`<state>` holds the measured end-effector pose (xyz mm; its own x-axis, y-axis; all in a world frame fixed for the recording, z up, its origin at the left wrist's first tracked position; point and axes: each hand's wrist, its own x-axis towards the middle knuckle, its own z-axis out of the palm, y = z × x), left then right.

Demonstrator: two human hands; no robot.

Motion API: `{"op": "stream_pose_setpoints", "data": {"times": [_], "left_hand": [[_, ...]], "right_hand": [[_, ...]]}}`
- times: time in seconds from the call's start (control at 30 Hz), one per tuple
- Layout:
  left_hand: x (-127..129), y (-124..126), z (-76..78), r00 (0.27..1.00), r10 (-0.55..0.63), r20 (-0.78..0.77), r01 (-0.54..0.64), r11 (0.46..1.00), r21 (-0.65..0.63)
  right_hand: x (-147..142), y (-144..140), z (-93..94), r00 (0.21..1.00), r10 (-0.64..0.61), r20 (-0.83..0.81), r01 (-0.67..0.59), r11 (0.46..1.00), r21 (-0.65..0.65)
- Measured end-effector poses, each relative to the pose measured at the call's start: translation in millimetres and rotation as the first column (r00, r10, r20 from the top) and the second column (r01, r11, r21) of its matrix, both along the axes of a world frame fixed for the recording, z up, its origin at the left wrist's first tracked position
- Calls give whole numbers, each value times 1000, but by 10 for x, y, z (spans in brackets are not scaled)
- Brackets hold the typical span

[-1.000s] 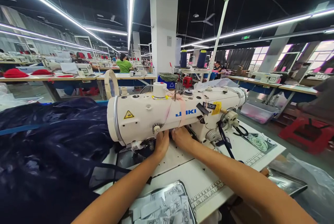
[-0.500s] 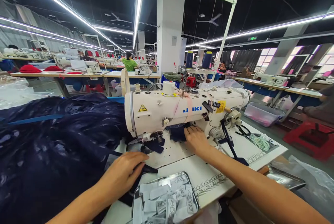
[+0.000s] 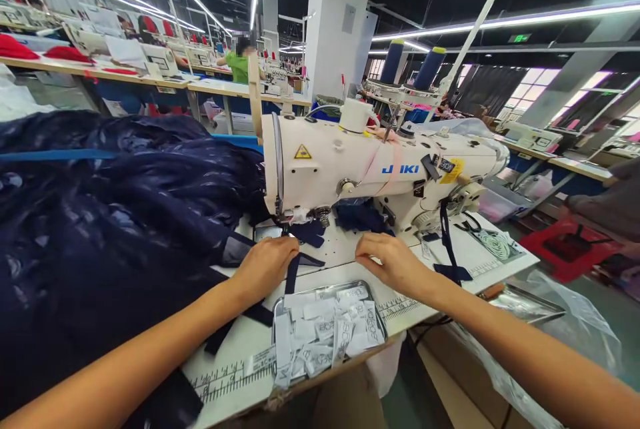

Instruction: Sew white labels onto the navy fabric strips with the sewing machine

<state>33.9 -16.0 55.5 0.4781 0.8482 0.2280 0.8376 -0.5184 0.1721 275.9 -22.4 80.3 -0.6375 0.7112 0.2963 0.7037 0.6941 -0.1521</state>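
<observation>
My left hand (image 3: 267, 266) is closed at the front of the sewing machine (image 3: 325, 162), close beside the needle area, pinching a navy fabric strip (image 3: 292, 274) that hangs below the fingers. To its left spreads a large heap of navy fabric (image 3: 125, 216). My right hand (image 3: 387, 259) is above the machine bed's front edge, thumb and fingers drawn together; whatever they may hold cannot be made out. Behind that hand, navy fabric pieces (image 3: 365, 216) lie under the machine arm. A metal tray (image 3: 383, 329) of printed white labels (image 3: 320, 329) rests in front, between both forearms.
Black-handled scissors (image 3: 469, 222) and a coil of pale green tape (image 3: 495, 244) lie at the table's right end. Below it is another metal tray (image 3: 530, 302). A red stool (image 3: 565, 246) stands at right. A person in green (image 3: 240, 66) sits farther back.
My right hand has come away from the navy pieces under the machine arm, towards me. My left hand has closed its fingers near the needle. The view has tilted down.
</observation>
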Motion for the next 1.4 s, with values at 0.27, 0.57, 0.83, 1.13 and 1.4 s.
{"op": "stream_pose_setpoints", "data": {"times": [0.27,0.57,0.83,1.13,1.4], "left_hand": [[-200,-73,-137,946,176,272,-135,977,-164],[-106,-144,-77,798,207,566,-28,951,-308],[-118,-162,-30,530,502,684,44,789,-613],[-133,-205,40,507,493,707,150,757,-636],[-130,-237,106,507,476,719,189,752,-631]], "right_hand": [[-229,-206,-73,966,253,48,-235,941,-242],[-252,-218,-329,956,289,-59,-294,947,-129],[-384,-38,-218,805,-157,-572,-146,882,-448],[-856,58,-222,685,-215,-696,-273,810,-519],[-1000,180,-239,707,-283,-648,-244,762,-600]]}}
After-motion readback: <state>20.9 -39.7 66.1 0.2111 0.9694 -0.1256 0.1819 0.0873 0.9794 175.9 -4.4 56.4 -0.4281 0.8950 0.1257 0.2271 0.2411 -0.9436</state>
